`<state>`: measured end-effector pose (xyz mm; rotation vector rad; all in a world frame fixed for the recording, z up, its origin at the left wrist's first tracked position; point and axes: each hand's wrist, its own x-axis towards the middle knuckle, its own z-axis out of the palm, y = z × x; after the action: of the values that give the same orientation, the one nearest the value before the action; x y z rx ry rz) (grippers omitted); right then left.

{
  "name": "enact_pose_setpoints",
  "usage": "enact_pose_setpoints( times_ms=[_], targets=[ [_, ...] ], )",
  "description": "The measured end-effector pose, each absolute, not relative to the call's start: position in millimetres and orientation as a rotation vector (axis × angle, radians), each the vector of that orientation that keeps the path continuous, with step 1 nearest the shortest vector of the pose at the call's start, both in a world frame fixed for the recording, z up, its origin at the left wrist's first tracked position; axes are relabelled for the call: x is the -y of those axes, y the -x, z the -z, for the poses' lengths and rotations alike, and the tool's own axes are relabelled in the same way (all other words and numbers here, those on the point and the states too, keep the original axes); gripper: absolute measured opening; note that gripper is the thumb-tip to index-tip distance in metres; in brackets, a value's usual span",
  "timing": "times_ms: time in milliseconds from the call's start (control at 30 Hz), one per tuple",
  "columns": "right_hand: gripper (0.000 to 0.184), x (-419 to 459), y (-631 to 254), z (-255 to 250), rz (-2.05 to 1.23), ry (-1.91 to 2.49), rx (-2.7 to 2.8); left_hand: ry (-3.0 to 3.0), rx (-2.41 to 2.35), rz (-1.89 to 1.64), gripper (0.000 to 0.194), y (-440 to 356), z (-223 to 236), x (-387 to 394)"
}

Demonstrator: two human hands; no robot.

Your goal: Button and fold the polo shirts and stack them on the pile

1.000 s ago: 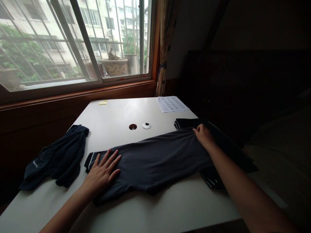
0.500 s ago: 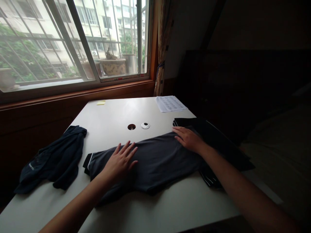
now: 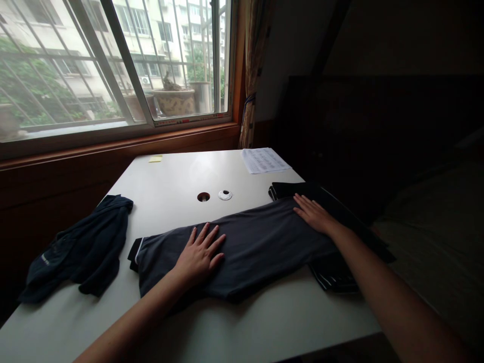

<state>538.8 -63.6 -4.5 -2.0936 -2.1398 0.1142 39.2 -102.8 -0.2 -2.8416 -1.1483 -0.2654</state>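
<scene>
A dark grey garment [image 3: 249,242] lies stretched sideways over a white table [image 3: 170,181], with a black, white-edged band at its left end. My left hand [image 3: 200,254] rests flat on its left half, fingers spread. Towards its right end, my right hand [image 3: 312,212] lies flat with the fingers out straight. Under and beyond that end is a dark folded garment [image 3: 340,201] with white stripes along its edges. Whether the grey piece is a shirt or trousers I cannot tell.
A crumpled navy garment [image 3: 83,247] with small white lettering hangs over the table's left edge. Farther back are a round cable hole [image 3: 203,197], its white cover [image 3: 225,194], printed sheets [image 3: 264,160] and a yellow sticky note [image 3: 155,158]. A barred window [image 3: 181,60] stands behind.
My right hand has slid right along the grey garment towards its end. My left hand has shifted slightly right and now lies flatter. The garment looks smoother.
</scene>
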Motion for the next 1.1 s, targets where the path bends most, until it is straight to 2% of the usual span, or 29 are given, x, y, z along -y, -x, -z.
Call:
enact_pose_setpoints(
  times_ms=[233, 467, 633, 733, 833, 933, 1100],
  targets=[
    [0.066, 66, -543, 14, -0.038, 2.083, 2.107, 2.953, 1.094, 0.192, 0.059, -51, -15, 114],
    [0.067, 66, -539, 12, -0.066, 2.102, 2.103, 3.291, 0.581, 0.27, 0.068, -116, -17, 137],
    [0.066, 67, -536, 5, -0.047, 2.15, 2.126, 3.35, 0.347, 0.284, 0.07, -119, -16, 151],
    [0.068, 69, -524, -9, 0.039, 2.287, 2.099, 3.359, 0.305, 0.29, 0.071, -112, -18, 155],
    [0.064, 77, -491, -27, 0.27, 2.353, 2.013, 3.372, 0.323, 0.292, 0.071, -110, -17, 158],
    [0.061, 96, -442, -33, 0.448, 2.058, 2.116, 3.396, 0.327, 0.279, 0.071, -111, -16, 160],
    [0.06, 139, -403, -11, 0.233, 1.6, 2.551, 3.415, 0.253, 0.269, 0.071, -109, -22, 164]
  ],
)
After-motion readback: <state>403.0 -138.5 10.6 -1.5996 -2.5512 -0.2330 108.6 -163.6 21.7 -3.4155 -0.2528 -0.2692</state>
